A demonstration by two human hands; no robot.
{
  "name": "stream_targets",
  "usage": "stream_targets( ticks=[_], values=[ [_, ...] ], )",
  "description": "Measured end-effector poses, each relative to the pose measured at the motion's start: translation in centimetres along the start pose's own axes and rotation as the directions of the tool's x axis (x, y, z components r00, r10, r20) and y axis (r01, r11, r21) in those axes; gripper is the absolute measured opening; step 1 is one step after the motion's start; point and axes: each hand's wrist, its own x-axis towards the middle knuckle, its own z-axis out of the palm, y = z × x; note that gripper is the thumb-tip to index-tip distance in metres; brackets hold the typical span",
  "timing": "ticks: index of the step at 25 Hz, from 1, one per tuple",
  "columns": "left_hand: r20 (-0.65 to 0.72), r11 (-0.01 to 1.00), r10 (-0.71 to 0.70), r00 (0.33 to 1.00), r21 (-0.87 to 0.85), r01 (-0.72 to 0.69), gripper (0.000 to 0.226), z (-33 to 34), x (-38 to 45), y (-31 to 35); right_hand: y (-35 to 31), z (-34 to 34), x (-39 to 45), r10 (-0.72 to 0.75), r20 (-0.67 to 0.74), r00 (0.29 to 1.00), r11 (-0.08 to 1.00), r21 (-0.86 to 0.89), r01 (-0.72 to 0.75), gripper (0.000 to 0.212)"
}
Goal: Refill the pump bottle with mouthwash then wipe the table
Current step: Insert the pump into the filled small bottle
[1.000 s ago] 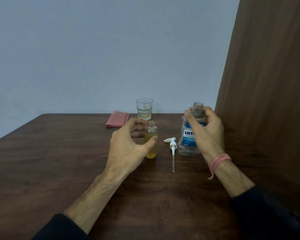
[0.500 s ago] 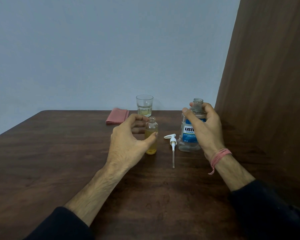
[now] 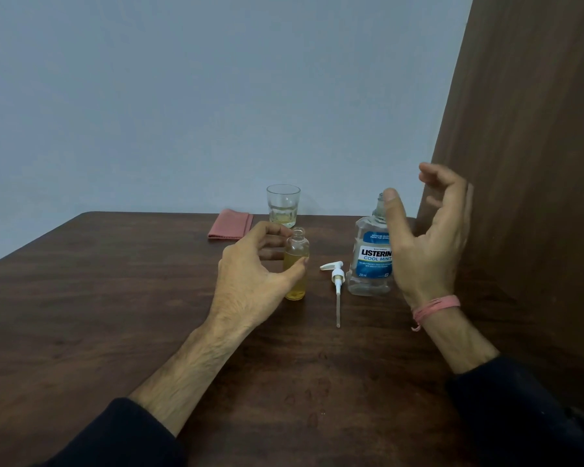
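Note:
A small clear pump bottle (image 3: 296,264) with yellow liquid stands uncapped at the table's middle. My left hand (image 3: 253,281) curls round it, thumb on its front and fingers behind. Its white pump head (image 3: 336,284) with the long tube lies on the table just right of it. The Listerine mouthwash bottle (image 3: 371,261), uncapped and nearly empty, stands upright further right. My right hand (image 3: 429,237) hovers beside it with fingers spread and relaxed, thumb in front of the bottle's neck, holding nothing.
A folded pink cloth (image 3: 230,224) lies at the back of the dark wooden table (image 3: 115,315). A drinking glass (image 3: 283,205) with a little liquid stands behind the pump bottle. A brown wooden panel (image 3: 526,163) rises along the right side.
My right hand has let go of the mouthwash bottle, which now stands on the table, and has opened and lifted to the right. My left hand stays at the pump bottle.

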Motion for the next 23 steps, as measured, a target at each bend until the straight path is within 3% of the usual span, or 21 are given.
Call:
stream_targets(
  ticks=[3, 6, 8, 11, 17, 23],
  values=[
    [0.009, 1.0, 0.014, 1.0, 0.008, -0.014, 0.051, 0.0, 0.0, 0.0, -0.7, 0.0, -0.4, -0.286, 0.018, 0.958, 0.952, -0.108, 0.286, 0.04],
    [0.002, 1.0, 0.028, 1.0, 0.004, -0.028, 0.05, -0.1, 0.0, -0.1, -1.5, 0.7, -1.3, -0.38, 0.213, 0.9, 0.921, 0.0, 0.389, 0.011],
    [-0.018, 0.999, 0.046, 0.999, 0.011, -0.046, 0.049, 0.0, -0.1, -0.3, -1.9, 1.0, -2.3, -0.303, 0.386, 0.871, 0.943, -0.01, 0.332, 0.016],
    [-0.074, 0.998, 0.069, 0.995, 0.015, -0.068, 0.045, 0.1, -0.3, -0.4, -2.0, 1.8, -3.7, -0.064, 0.602, 0.796, 0.956, -0.193, 0.223, 0.032],
    [-0.151, 0.998, 0.04, 0.988, 0.043, -0.034, 0.042, 0.0, 0.0, -0.7, -2.5, 2.7, -5.3, 0.226, 0.776, 0.589, 0.848, -0.454, 0.274, 0.015],
    [-0.145, 0.998, 0.031, 0.989, 0.053, -0.023, 0.043, 0.0, 0.0, -0.7, -2.1, 3.4, -5.8, 0.465, 0.759, 0.457, 0.714, -0.626, 0.313, 0.074]
  ],
)
